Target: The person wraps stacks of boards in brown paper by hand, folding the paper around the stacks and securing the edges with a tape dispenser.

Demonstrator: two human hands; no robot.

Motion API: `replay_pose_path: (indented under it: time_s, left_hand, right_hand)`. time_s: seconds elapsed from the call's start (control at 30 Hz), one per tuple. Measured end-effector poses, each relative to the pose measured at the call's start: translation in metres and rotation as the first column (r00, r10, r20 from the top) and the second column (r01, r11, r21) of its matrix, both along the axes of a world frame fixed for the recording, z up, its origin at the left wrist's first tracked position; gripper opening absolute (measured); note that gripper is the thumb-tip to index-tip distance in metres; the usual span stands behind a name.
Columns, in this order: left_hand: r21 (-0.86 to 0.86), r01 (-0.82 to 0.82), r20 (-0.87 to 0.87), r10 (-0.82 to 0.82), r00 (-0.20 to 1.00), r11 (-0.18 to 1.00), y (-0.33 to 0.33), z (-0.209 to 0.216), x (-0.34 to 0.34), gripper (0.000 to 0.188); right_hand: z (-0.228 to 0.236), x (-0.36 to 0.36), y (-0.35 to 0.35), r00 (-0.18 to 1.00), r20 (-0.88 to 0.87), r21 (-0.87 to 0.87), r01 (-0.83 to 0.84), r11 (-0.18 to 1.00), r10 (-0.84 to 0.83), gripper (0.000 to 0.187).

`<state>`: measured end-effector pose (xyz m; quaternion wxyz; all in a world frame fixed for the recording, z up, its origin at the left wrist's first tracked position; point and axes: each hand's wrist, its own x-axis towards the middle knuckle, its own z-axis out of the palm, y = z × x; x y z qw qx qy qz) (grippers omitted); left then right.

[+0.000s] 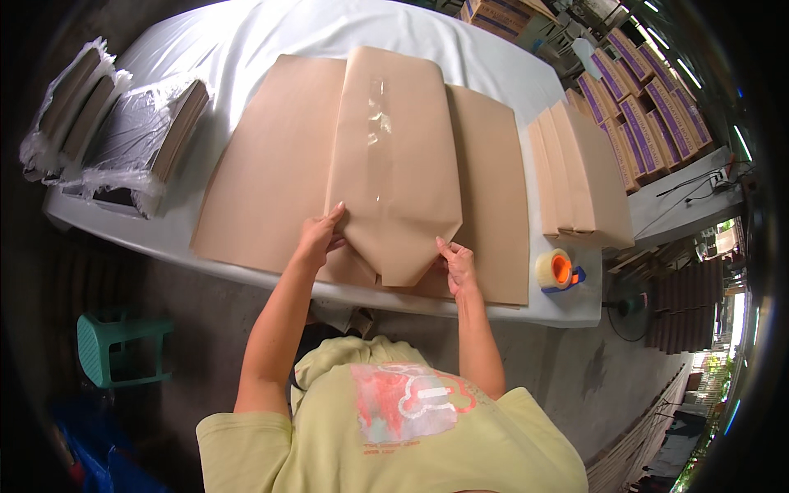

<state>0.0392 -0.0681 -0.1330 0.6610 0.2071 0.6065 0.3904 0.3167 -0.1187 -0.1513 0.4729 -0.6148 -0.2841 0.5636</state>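
Note:
In front of me a parcel wrapped in brown kraft paper (403, 156) lies on larger flat brown paper sheets (263, 156). Clear tape (378, 123) runs down the seam on its top. The near end of the paper is folded inward at both sides into a tapering flap. My left hand (323, 237) pinches the left corner of this fold, thumb on top and fingers partly hidden beneath. At the right corner, my right hand (457, 264) grips the paper between thumb and curled fingers.
A blue tape dispenser with an orange hub (559, 271) sits near the table's right corner, below brown wrapped parcels (575, 177). Plastic-wrapped dark stacks (136, 131) stand at left on the white-covered table (559, 308). Cartons (649, 123) are piled at far right; a green stool (123, 349) stands at lower left.

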Motion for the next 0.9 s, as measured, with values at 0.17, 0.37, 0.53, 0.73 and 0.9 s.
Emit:
replay_pose_path:
  time_s: [0.17,0.37,0.53,0.73,0.9]
  left_hand:
    - [0.124,-0.087,0.003,0.087,0.996,0.988,-0.014,-0.014,0.014,0.033]
    - [0.115,0.088,-0.168,-0.068,0.983,0.989,-0.064,-0.012,0.045,0.029]
    - [0.057,0.629,-0.121,-0.620,0.775,0.775,-0.143,-0.041,0.020,0.020]
    - [0.270,0.315,-0.726,-0.022,0.687,0.910,-0.055,0.064,-0.042,0.026]
    - [0.553,0.791,-0.807,0.405,0.430,0.261,0.053,0.112,0.042,0.044]
  right_hand:
    - [0.006,-0.020,-0.033,0.991,0.113,0.038,-0.082,0.996,0.077,0.015]
    - [0.015,-0.031,-0.045,0.907,0.376,-0.014,-0.200,0.980,0.190,0.014]
    - [0.020,-0.030,-0.051,0.823,0.506,-0.023,-0.285,0.958,0.257,0.020]
    - [0.094,0.015,-0.032,0.772,0.586,-0.061,-0.262,0.963,0.247,0.026]
    - [0.109,-0.035,0.105,0.414,0.910,0.327,-0.675,0.661,-0.028,0.055]
